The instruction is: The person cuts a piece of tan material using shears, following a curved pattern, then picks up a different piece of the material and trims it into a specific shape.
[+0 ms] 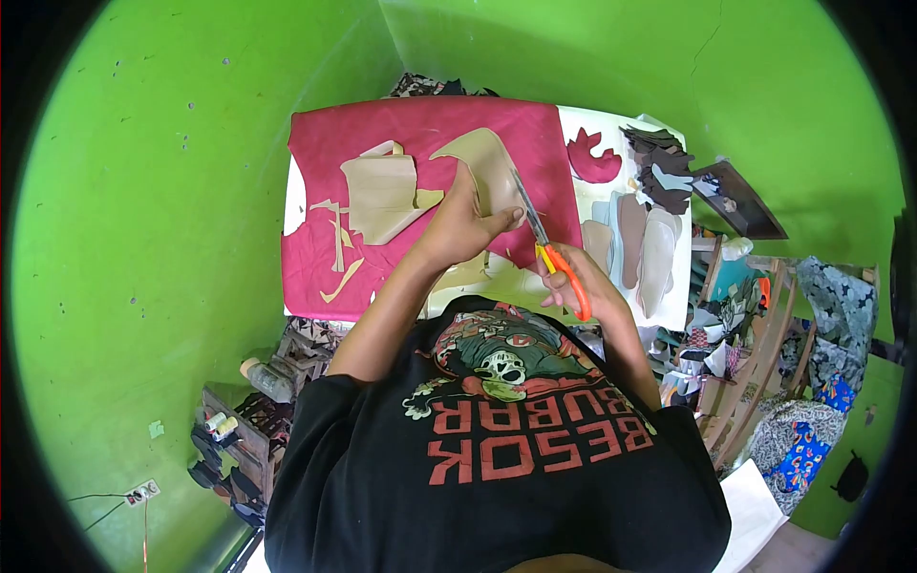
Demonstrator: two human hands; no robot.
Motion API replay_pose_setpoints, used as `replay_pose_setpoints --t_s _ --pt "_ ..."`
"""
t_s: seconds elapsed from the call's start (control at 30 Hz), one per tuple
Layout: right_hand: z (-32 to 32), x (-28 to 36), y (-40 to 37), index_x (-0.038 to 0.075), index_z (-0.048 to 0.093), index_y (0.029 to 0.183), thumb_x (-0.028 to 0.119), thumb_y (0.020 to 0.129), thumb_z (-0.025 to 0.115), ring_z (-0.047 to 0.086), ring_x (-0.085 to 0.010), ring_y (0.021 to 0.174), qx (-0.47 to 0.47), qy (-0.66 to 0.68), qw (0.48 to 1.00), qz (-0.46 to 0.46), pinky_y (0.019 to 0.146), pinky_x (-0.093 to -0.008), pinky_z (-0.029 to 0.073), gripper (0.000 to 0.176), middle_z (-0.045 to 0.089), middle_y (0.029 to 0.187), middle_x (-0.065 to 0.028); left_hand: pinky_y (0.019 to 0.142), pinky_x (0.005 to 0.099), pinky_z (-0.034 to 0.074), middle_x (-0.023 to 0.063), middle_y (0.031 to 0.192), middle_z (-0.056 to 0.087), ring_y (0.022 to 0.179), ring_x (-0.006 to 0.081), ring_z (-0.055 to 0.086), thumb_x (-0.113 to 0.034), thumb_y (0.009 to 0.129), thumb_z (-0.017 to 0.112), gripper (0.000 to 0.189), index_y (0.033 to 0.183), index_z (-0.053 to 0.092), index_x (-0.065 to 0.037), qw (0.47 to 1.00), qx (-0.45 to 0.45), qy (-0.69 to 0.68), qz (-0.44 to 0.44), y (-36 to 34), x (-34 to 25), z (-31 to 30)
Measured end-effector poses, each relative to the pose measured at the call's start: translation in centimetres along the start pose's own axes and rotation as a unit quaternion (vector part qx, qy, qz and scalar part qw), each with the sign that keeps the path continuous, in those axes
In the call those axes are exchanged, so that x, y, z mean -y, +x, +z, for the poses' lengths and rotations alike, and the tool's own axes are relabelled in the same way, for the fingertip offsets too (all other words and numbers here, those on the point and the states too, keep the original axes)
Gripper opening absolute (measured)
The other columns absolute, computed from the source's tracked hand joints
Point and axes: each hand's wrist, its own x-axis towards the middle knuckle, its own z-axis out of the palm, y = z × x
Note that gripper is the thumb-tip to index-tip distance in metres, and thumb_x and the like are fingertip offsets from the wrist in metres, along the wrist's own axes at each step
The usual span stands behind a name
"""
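A curved beige piece of material [492, 167] is raised over the red sheet [516, 119], pinched at its lower edge by my left hand [463, 226]. Orange-handled scissors [551, 250] are in my right hand [585, 277], their blades pointing up along the piece's right edge. Whether the blades are parted is too small to tell. Left of my left hand, a larger beige piece [382, 196] lies on the red sheet, with thin cut strips [339, 244] beside and below it.
On the white table surface [676, 310] at the right lie a red scrap [592, 156], dark pieces [659, 158] and several grey and brown cut shapes [632, 239]. A dark tray [740, 201] and a cluttered wooden rack [755, 363] stand farther right.
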Motion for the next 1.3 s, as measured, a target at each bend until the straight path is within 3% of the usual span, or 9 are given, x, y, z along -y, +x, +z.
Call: replay_pose_setpoints --t_s 0.03,0.13,0.43,0.53,0.7,0.93,1.03,1.1,1.3 --pt "-0.1 0.0 0.2 0.005 0.051 0.095 0.026 0.088 0.067 0.054 -0.0112 0.066 0.002 0.035 0.998 0.049 0.067 -0.0332 0.058 0.027 0.049 0.079 0.0007 0.084 0.0292 0.057 0.0158 0.121 0.052 0.108 0.0169 0.058 0.004 0.088 0.072 0.068 0.135 0.023 0.007 1.0 -0.001 0.0 0.0 0.0 0.3 -0.1" --pt "-0.1 0.7 0.0 0.005 0.051 0.094 0.017 0.084 0.06 0.053 -0.0112 0.066 0.008 0.017 0.999 0.049 0.068 -0.0359 0.06 0.018 0.048 0.078 0.0007 0.085 0.0291 0.057 0.0149 0.121 0.052 0.108 0.0164 0.058 0.005 0.087 0.073 0.067 0.134 0.025 0.005 0.999 -0.006 -0.037 0.003 0.0 0.4 -0.2" --pt "0.5 -0.7 1.2 0.004 0.051 0.094 0.015 0.081 0.057 0.054 -0.0125 0.064 0.004 0.076 0.997 0.024 0.068 -0.0363 0.059 0.017 0.047 0.075 -0.0007 0.085 0.0296 0.057 0.0146 0.118 0.054 0.107 0.0163 0.059 0.003 0.087 0.073 0.064 0.131 0.026 0.005 1.0 0.0 -0.028 -0.005 0.2 -0.5 0.0" --pt "0.1 -0.5 0.9 0.004 0.051 0.095 0.014 0.081 0.057 0.054 -0.0134 0.063 0.021 0.057 0.998 0.033 0.07 -0.0372 0.06 0.018 0.047 0.075 -0.0015 0.088 0.0312 0.056 0.0159 0.12 0.054 0.11 0.017 0.059 0.0 0.087 0.074 0.068 0.134 0.026 0.007 0.999 0.005 -0.018 -0.032 0.1 -0.3 -0.2" --pt "0.6 -0.4 0.9 0.005 0.051 0.095 0.013 0.081 0.057 0.054 -0.0128 0.062 -0.005 0.039 0.999 0.019 0.069 -0.0375 0.061 0.017 0.047 0.075 -0.0017 0.097 0.0333 0.051 0.0181 0.125 0.054 0.117 0.0182 0.055 -0.005 0.086 0.078 0.076 0.14 0.028 0.01 1.0 0.005 -0.018 0.003 0.0 -0.1 -0.2" --pt "0.8 -0.3 0.8 0.004 0.051 0.095 0.012 0.082 0.055 0.054 -0.0122 0.064 0.012 0.046 0.999 0.006 0.065 -0.0363 0.06 0.016 0.047 0.077 -0.0017 0.099 0.0339 0.049 0.0201 0.129 0.054 0.118 0.0203 0.055 -0.008 0.085 0.08 0.082 0.143 0.025 0.012 1.0 0.015 -0.015 0.0 0.0 0.5 -0.2" --pt "0.8 -0.4 0.5 0.003 0.051 0.095 0.012 0.083 0.055 0.054 -0.0122 0.065 0.005 0.044 0.999 0.0 0.064 -0.0358 0.06 0.015 0.047 0.078 -0.0016 0.097 0.0343 0.052 0.0141 0.129 0.055 0.116 0.0168 0.057 -0.007 0.087 0.079 0.086 0.151 0.022 0.004 0.999 0.015 0.03 0.009 0.0 0.9 -0.3" --pt "0.6 -0.8 0.8 0.003 0.052 0.095 0.012 0.084 0.055 0.055 -0.012 0.065 0.003 0.042 0.999 0.001 0.063 -0.0354 0.06 0.015 0.048 0.078 -0.0011 0.101 0.0355 0.048 0.0154 0.131 0.054 0.118 0.0183 0.056 -0.009 0.086 0.081 0.088 0.15 0.022 0.007 0.998 0.02 0.055 -0.025 -0.3 0.1 -0.2" --pt "0.8 -0.5 0.5 0.003 0.052 0.098 0.013 0.086 0.056 0.055 -0.0119 0.066 -0.002 0.015 1.0 -0.012 0.062 -0.0341 0.06 0.016 0.048 0.079 -0.0011 0.104 0.0343 0.045 0.0176 0.13 0.056 0.12 0.019 0.054 -0.011 0.085 0.082 0.087 0.146 0.025 0.014 0.999 0.022 0.045 -0.013 -0.7 -0.1 0.2"
